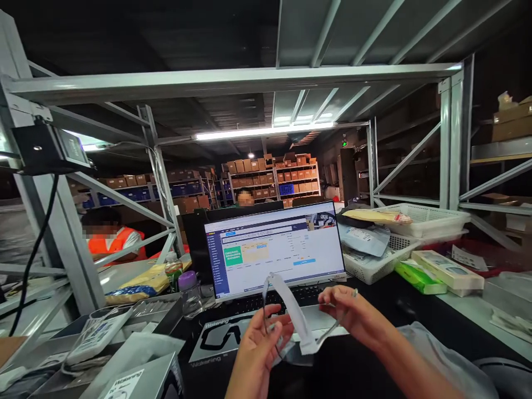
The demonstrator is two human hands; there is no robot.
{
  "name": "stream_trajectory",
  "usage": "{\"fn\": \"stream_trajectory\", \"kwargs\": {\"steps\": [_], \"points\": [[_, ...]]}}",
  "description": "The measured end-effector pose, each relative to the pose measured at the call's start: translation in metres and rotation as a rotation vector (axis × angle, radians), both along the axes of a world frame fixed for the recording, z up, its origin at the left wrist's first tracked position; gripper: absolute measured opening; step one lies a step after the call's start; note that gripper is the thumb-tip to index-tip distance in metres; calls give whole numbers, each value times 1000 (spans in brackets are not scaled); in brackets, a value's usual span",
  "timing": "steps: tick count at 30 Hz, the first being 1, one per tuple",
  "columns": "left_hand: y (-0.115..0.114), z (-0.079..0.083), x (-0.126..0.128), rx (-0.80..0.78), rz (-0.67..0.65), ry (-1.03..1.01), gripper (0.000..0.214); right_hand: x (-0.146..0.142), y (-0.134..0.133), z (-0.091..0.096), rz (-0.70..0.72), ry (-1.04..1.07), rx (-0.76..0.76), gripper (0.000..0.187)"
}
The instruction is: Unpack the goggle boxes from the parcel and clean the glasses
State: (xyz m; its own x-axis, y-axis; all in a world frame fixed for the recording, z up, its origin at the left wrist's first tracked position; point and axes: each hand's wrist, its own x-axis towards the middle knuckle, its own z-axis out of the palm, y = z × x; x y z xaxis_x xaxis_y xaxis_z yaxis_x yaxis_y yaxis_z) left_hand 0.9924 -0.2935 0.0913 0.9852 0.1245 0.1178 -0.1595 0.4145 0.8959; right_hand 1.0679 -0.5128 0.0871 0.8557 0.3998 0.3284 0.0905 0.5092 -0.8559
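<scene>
In front of the monitor, my two hands hold up a thin, glasses-like frame with a curved white strip [291,305] along it. My left hand [261,343] has its fingers closed on the dark, slender side of this frame. On the other side, my right hand [343,302] has its fingers curled at a thin grey arm of it. A clear piece seems to hang low beside the left fingers, but its shape is hard to make out. Behind my left hand lies a flat printed "Wakening" box [220,338] with a goggle-like outline.
A monitor [274,249] stands ahead with a keyboard [245,303] below. Left are a purple-lidded jar [190,293], packets and a grey box [145,382]. White baskets [432,219] and cartons [451,271] sit right. Metal shelving frames the desk; a person in an orange vest [114,244] sits left.
</scene>
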Motion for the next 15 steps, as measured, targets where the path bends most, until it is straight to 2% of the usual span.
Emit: {"fn": "stream_trajectory", "kwargs": {"steps": [2,4,5,6,7,8,10,11,13,15], "points": [[7,4,0,74,50,-33,59,5,-8,3,-225,-67,-100,38],[11,2,0,181,52,-71,61,3,-13,6,-516,-218,-300,31],[11,0,-1,228,42,-85,59,-1,-13,7,-605,-304,-397,31],[9,-2,-1,267,30,-102,57,-7,-11,7,-615,-377,-469,35],[7,-4,-3,297,20,-125,54,-14,-7,7,-537,-430,-508,40],[4,-6,-4,318,13,-148,51,-22,-1,7,-384,-451,-513,45],[0,-6,-9,353,-17,-175,45,-33,11,5,-19,-400,-439,49],[-1,-5,-11,372,-51,-180,43,-36,16,4,122,-355,-395,48],[2,0,-16,433,-136,-162,43,-34,19,2,263,-290,-365,46],[10,6,-19,526,-171,-153,42,-24,10,1,266,-280,-412,49]]}}
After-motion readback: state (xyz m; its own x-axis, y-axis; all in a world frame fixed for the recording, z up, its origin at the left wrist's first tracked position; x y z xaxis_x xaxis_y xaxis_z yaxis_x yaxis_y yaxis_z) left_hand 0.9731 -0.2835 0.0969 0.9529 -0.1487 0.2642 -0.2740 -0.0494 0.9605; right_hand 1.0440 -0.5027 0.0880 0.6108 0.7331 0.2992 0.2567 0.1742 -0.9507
